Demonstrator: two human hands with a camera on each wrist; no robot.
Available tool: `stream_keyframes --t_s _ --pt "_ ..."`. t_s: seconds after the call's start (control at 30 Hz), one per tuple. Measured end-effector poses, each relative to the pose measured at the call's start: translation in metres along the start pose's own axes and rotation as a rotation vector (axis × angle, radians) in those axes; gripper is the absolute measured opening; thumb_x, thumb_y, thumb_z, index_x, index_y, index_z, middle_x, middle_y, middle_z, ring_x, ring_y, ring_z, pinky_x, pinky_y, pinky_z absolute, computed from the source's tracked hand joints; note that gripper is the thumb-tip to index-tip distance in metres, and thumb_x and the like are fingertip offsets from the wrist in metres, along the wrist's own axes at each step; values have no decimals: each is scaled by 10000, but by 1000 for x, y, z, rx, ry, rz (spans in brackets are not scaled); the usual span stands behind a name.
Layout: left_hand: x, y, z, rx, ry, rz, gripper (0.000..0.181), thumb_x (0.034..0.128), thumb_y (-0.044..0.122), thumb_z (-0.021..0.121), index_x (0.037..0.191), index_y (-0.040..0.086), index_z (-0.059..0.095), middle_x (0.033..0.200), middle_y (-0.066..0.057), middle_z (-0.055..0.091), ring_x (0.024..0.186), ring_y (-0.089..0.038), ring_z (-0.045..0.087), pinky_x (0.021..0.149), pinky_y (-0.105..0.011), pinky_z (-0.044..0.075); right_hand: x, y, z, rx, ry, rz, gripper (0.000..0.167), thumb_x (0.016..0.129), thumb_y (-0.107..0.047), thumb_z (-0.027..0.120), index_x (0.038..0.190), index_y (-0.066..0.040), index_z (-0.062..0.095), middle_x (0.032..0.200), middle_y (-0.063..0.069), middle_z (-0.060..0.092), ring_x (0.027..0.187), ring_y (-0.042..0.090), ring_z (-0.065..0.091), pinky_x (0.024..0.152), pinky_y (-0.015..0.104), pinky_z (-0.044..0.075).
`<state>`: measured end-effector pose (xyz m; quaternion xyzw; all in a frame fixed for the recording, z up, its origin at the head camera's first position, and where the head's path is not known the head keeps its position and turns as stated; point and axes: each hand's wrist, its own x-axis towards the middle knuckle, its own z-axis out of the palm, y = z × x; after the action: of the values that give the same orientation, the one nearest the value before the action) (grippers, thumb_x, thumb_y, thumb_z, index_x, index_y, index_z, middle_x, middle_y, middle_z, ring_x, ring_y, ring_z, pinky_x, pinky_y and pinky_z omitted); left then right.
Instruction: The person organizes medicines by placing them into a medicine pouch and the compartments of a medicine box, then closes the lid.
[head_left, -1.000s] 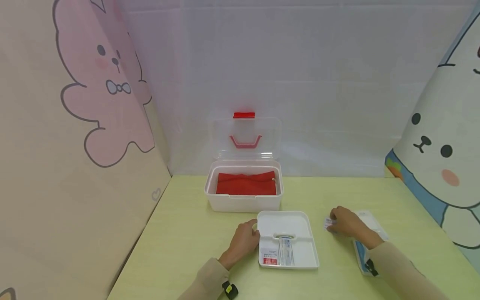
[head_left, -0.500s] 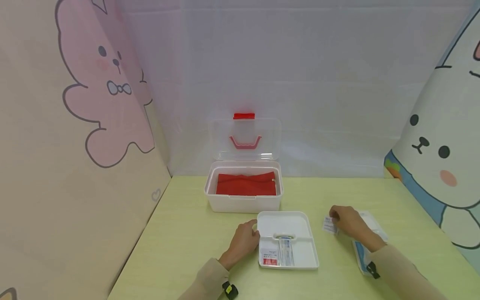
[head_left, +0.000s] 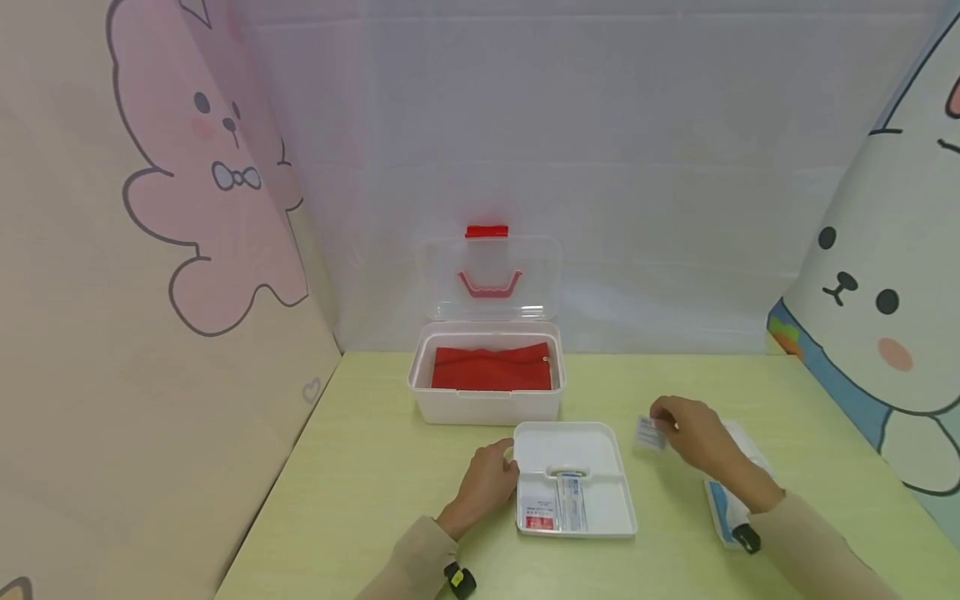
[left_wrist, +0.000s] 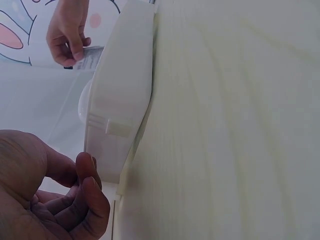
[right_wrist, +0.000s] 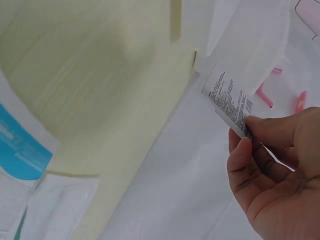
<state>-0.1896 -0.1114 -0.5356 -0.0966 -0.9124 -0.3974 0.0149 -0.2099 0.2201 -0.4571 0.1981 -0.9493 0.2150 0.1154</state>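
Between thumb and fingers, the right hand (head_left: 693, 433) pinches a small printed packet (head_left: 649, 433) above the table, right of the white tray (head_left: 573, 446). The right wrist view shows fine dark print on this packet (right_wrist: 227, 102), held at one end by the hand (right_wrist: 280, 165). At the tray's left edge rests the left hand (head_left: 483, 483), its fingers bent against the rim; in the left wrist view the fingertips (left_wrist: 90, 175) touch the tray's side (left_wrist: 120, 90). Inside the tray's front part lie a red-and-white packet (head_left: 540, 514) and a clear-wrapped item (head_left: 572, 502).
Behind the tray stands a white box (head_left: 487, 408) holding a red cloth pouch (head_left: 491, 369), its clear lid (head_left: 435, 275) raised. White and blue packages (head_left: 717, 508) lie partly under the right forearm. Printed cloth walls stand left, right and behind.
The right hand has lifted the small packet off the table and moved slightly away from the person and left. The left hand and tray have stayed in place.
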Motion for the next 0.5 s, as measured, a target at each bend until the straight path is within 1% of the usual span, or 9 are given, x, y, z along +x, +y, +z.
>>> stream_keyframes --t_s 0.13,0.23,0.37,0.5 --pt "1 0 -1 -8 -7 -2 411 910 67 561 1307 -35 581 520 68 457 430 -41 423 404 -219 340 -2 -19 -6 30 5 -3 126 877 -1 667 988 -59 684 922 61 714 787 181 658 640 307 515" --pt "0 -1 0 -11 -8 0 412 912 68 559 1309 -40 578 518 68 458 428 -40 421 402 -218 337 -4 -30 -9 36 3 -13 138 876 -13 674 1006 -57 685 917 37 710 797 181 660 650 293 521" --pt "0 -1 0 -14 -5 7 409 910 61 561 1304 -47 578 519 66 461 429 -39 421 399 -217 337 -7 -41 -11 47 0 -31 139 876 -25 678 1010 -62 682 902 20 701 798 174 661 652 268 527" --pt "0 -1 0 -17 -5 3 406 911 61 560 1302 -49 579 518 68 456 429 -38 418 397 -214 331 -10 -48 -9 70 -13 -36 122 877 -44 686 992 -83 680 876 24 693 773 133 651 638 239 516"
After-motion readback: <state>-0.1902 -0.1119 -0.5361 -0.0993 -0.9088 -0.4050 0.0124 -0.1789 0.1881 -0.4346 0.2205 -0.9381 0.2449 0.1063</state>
